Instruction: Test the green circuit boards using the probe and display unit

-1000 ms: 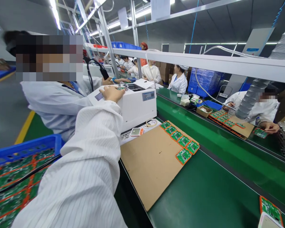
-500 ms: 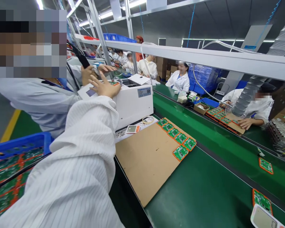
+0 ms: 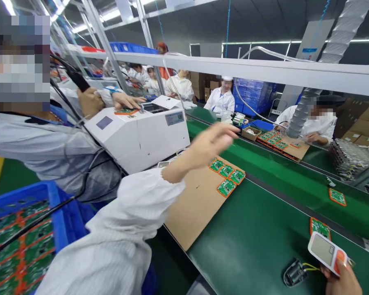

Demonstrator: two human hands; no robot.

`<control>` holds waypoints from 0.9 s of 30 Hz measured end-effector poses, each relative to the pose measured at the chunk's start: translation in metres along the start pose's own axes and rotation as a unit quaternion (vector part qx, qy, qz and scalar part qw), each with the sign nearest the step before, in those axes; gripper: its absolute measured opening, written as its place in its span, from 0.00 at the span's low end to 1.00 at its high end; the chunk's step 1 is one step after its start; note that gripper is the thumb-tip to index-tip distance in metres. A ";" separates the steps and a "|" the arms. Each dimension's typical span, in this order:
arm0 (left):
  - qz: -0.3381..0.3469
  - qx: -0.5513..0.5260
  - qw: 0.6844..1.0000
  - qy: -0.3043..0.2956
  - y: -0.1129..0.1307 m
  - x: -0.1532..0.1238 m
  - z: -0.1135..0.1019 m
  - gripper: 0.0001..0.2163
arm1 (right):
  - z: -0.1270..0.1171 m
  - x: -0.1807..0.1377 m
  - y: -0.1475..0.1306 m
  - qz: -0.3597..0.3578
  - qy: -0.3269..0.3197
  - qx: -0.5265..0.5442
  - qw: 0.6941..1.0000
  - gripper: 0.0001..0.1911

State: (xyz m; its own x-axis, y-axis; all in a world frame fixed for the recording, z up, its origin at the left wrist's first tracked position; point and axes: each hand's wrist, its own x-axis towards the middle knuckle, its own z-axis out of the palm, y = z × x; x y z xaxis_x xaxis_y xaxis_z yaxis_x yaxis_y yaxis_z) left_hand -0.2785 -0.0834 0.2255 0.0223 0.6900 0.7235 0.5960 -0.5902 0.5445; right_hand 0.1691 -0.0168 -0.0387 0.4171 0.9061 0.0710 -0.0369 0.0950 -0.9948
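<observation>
My left hand (image 3: 213, 141) hangs in the air above a brown cardboard sheet (image 3: 193, 209), fingers stretched out to the right and blurred by motion, with nothing in them. Just below it lies a row of green circuit boards with orange frames (image 3: 226, 177). At the bottom right corner, my right hand (image 3: 341, 282) grips a white device with a grey screen and orange end (image 3: 326, 250). A small black part with yellow wires (image 3: 295, 273) lies on the green belt (image 3: 258, 241) beside it.
A white machine (image 3: 141, 135) stands at the left, with a co-worker's hand (image 3: 126, 99) on its top. A blue tray of circuit boards (image 3: 58, 213) sits at the lower left. Loose boards (image 3: 337, 196) lie on the belt. More people work across it.
My left hand has left the top of the white machine and swung right over the cardboard. The view has turned right, and my right hand with the white device has come into sight.
</observation>
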 end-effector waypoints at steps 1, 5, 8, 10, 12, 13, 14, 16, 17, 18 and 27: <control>0.024 -0.012 0.989 -0.147 0.024 0.008 0.032 0.16 | 0.002 -0.004 -0.007 0.018 -0.004 0.018 1.000 0.16; 0.071 -0.060 0.916 -0.391 0.065 0.029 0.159 0.23 | 0.010 -0.018 -0.024 0.018 -0.016 0.014 1.000 0.18; 0.019 -0.092 0.944 -0.317 0.046 0.021 0.251 0.22 | 0.012 -0.020 -0.027 0.026 -0.002 0.022 0.999 0.22; -0.063 -0.140 0.965 -0.212 0.023 0.005 0.305 0.23 | 0.011 -0.017 -0.027 0.022 -0.015 0.073 0.997 0.21; -0.182 -0.219 0.947 -0.146 0.001 -0.017 0.345 0.26 | 0.012 -0.012 -0.028 0.026 -0.017 0.114 0.993 0.20; -0.252 -0.267 0.919 -0.141 -0.008 -0.030 0.359 0.28 | 0.014 -0.010 -0.029 0.033 -0.012 0.129 0.991 0.19; -0.302 -0.313 0.889 -0.140 -0.014 -0.043 0.369 0.30 | 0.015 -0.009 -0.030 0.042 -0.013 0.143 0.989 0.19; -0.349 -0.386 0.842 -0.142 -0.020 -0.070 0.379 0.30 | 0.018 -0.010 -0.031 0.062 -0.018 0.156 0.986 0.18; -0.349 -0.410 0.830 -0.143 -0.019 -0.082 0.380 0.29 | 0.020 -0.011 -0.032 0.069 -0.023 0.159 0.985 0.18; -0.343 -0.426 0.824 -0.145 -0.016 -0.092 0.380 0.29 | 0.021 -0.012 -0.032 0.073 -0.030 0.158 0.984 0.18; -0.350 -0.418 0.832 -0.104 0.002 -0.111 0.377 0.24 | 0.016 -0.018 -0.034 0.067 -0.193 0.164 0.965 0.18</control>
State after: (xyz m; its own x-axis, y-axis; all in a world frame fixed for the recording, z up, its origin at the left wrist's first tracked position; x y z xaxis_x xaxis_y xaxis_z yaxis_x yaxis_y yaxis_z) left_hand 0.0229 -0.0033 -0.0137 0.0944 0.9935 0.0633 -0.2421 -0.0388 0.9695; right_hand 0.1487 -0.0294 -0.0048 0.0224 0.9994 0.0283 -0.3789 0.0346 -0.9248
